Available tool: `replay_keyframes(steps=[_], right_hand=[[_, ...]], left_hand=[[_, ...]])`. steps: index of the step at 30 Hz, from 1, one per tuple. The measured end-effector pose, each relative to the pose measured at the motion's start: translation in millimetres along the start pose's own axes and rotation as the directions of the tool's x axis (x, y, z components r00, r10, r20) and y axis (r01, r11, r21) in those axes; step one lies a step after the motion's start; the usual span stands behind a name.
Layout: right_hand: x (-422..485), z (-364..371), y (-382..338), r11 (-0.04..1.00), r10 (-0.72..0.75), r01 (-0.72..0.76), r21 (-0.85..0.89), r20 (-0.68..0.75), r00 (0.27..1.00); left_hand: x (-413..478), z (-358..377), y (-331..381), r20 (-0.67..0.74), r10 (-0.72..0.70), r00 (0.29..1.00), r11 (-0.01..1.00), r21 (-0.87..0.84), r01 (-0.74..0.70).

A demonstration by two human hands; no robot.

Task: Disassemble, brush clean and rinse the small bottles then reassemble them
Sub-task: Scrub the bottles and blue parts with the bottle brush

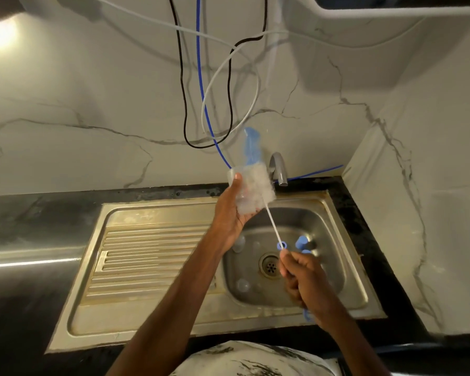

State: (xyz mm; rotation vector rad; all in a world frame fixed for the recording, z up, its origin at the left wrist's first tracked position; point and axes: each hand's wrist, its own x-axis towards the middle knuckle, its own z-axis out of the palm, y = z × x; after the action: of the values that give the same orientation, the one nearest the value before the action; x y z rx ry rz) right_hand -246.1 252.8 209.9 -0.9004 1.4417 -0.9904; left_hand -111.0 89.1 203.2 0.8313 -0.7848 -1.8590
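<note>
Left hand grips small clear plastic bottle; right hand grips white bristle brush. Risk: hard strokes dislodge wet bottle.

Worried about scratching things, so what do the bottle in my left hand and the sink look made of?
Bottle: probably clear plastic; the white brush shows through its wall. Sink: likely stainless steel, brushed finish; grey metallic sheen, pressed drainboard ridges, some dull staining.

Left hand grips small clear plastic bottle, white-bristled bottle brush inside it. Right hand grips its thin stem. Blue plastic parts in steel sink just beyond right hand.
</note>
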Motion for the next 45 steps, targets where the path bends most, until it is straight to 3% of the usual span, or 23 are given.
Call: replay_keyframes(steps=[4,8,11,15,20,24,28,32,36,40,45], right_hand=[[27,-4,-18,0.998,-0.055,0.056,0.041,-0.035,0.998],[5,2,3,1.000,0.016,-0.016,0.024,0.020,1.000],[-5,8,10,0.999,0.033,-0.034,0.010,0.051,0.998],[20,1,-27,0.998,-0.052,0.052,0.025,-0.015,0.999],[29,-13,-47,0.997,-0.070,0.070,-0.042,0.013,0.997],[12,-15,-28,0.994,-0.071,0.069,-0.089,-0.010,0.997],[-3,-16,-23,0.996,-0.019,0.018,-0.083,-0.006,1.000],[8,-9,-38,0.993,-0.048,0.048,-0.105,0.000,0.999],[14,-2,-46,0.992,-0.073,0.071,-0.104,-0.013,0.997],[-4,5,-34,0.992,-0.026,0.024,-0.122,-0.012,1.000],[17,3,-43,0.990,-0.096,0.087,-0.110,-0.080,0.992]], left_hand=[[-1,4,-12,-0.028,-0.040,0.999,0.999,-0.025,0.040],[7,-5,-4,-0.046,-0.012,0.999,0.994,-0.112,0.007],[9,-9,-4,-0.032,0.031,0.999,0.999,0.010,-0.031],[2,-6,-21,0.055,0.041,0.998,0.969,0.242,-0.054],[4,-18,-20,0.133,0.168,0.977,0.785,0.582,-0.214],[9,-28,-3,0.191,0.286,0.939,0.613,0.716,-0.332],[12,-35,4,0.236,0.316,0.919,0.511,0.774,-0.374],[12,-31,-3,0.284,0.275,0.918,0.472,0.792,-0.387],[15,-30,-5,0.304,0.293,0.906,0.367,0.840,-0.400],[19,-38,-3,0.309,0.385,0.870,0.342,0.828,-0.445],[13,-28,-9,0.304,0.355,0.884,0.340,0.839,-0.425]])
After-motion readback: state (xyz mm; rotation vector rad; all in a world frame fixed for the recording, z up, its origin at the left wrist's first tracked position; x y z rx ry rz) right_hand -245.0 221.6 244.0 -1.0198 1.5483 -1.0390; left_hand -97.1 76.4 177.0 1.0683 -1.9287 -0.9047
